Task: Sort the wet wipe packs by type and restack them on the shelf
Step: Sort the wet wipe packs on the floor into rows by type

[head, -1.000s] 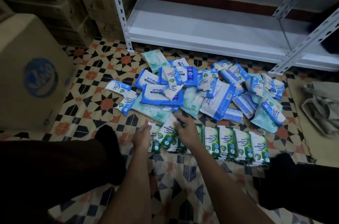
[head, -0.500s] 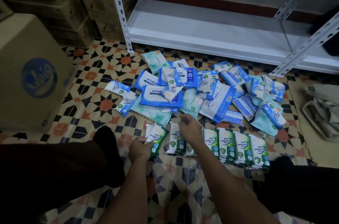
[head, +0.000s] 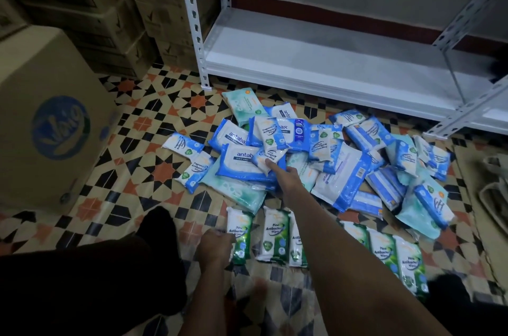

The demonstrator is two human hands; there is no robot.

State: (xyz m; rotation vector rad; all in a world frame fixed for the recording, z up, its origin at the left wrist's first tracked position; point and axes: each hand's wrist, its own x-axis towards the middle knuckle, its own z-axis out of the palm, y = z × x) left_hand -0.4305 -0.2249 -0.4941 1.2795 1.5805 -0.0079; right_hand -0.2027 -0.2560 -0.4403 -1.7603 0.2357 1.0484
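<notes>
A loose heap of blue and white wet wipe packs covers the patterned floor in front of an empty white metal shelf. Near me lies a row of green Pine Antibacterial packs, with several more of them at the right. My left hand grips the left edge of the leftmost green pack, which lies flat in that row. My right hand reaches into the heap, and its fingertips pinch the lower edge of a small blue-white Fragrance Free pack lying on a large antabax pack.
A big cardboard box stands at the left, and more cartons are stacked behind it. Folded beige cloth bags lie at the right. My dark-trousered legs frame the near floor. The shelf's upright stands by the heap.
My left hand has laid the tilted green pack down at the row's left end. My right hand left the green row and reached forward to the small blue-white pack.
</notes>
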